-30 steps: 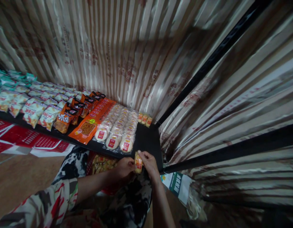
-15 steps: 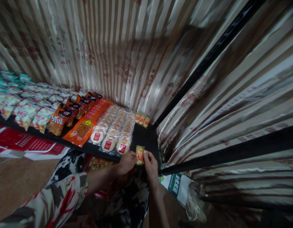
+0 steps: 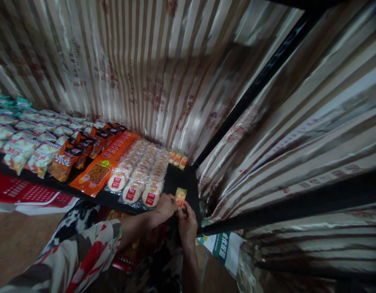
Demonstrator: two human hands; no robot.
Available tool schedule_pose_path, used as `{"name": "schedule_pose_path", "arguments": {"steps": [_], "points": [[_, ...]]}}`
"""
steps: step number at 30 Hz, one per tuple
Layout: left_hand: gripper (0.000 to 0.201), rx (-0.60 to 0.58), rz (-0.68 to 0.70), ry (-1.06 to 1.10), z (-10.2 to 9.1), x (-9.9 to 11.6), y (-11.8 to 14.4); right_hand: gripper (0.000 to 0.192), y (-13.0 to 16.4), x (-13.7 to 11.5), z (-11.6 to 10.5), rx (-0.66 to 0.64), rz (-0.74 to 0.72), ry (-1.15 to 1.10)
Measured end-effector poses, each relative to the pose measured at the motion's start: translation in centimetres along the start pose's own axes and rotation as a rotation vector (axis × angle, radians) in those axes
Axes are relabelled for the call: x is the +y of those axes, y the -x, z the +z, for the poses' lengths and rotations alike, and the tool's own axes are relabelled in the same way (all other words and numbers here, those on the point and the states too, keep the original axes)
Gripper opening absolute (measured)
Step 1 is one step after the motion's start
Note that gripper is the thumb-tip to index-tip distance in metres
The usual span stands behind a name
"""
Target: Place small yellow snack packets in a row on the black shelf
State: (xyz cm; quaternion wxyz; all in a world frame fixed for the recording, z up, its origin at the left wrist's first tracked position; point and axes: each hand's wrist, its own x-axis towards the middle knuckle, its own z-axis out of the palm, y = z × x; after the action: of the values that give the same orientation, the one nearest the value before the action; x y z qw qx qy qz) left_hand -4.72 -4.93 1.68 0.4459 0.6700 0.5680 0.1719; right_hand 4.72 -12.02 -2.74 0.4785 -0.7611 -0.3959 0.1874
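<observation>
A small yellow snack packet with a red label [image 3: 180, 197] is pinched between my left hand [image 3: 164, 207] and my right hand [image 3: 187, 220], low over the bare right end of the black shelf [image 3: 185, 182]. Just left of it lie rows of round white cakes in clear wrap with red labels [image 3: 141, 173]. At the shelf's back corner three more small yellow packets [image 3: 177, 159] lie side by side. My left sleeve has a red, white and green pattern.
Orange snack bags [image 3: 106, 162] and many pale bags [image 3: 26, 142] fill the shelf to the left. Striped shiny cloth [image 3: 139, 69] hangs behind and at the right. A black frame bar [image 3: 267, 205] runs rightward. A green-and-white bag [image 3: 223, 247] lies below.
Both hands have carried the small packet up from below the shelf's front edge onto its bare right end. The view has shifted slightly.
</observation>
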Motion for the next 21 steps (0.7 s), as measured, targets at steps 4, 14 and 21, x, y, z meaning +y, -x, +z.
{"name": "schedule_pose_path", "arguments": {"steps": [4,14,21], "points": [[0.024,-0.034,0.014,-0.094,-0.1,0.9,-0.7,0.056,-0.5,-0.2,0.3,0.034,-0.014,0.022],[0.024,0.006,0.016,0.002,1.3,2.4,-4.0,0.061,-3.4,0.1,1.6,0.110,-0.050,0.028],[0.018,-0.023,-0.017,0.205,2.2,3.3,-6.3,0.059,-6.2,1.0,2.7,0.075,-0.047,-0.074]]}}
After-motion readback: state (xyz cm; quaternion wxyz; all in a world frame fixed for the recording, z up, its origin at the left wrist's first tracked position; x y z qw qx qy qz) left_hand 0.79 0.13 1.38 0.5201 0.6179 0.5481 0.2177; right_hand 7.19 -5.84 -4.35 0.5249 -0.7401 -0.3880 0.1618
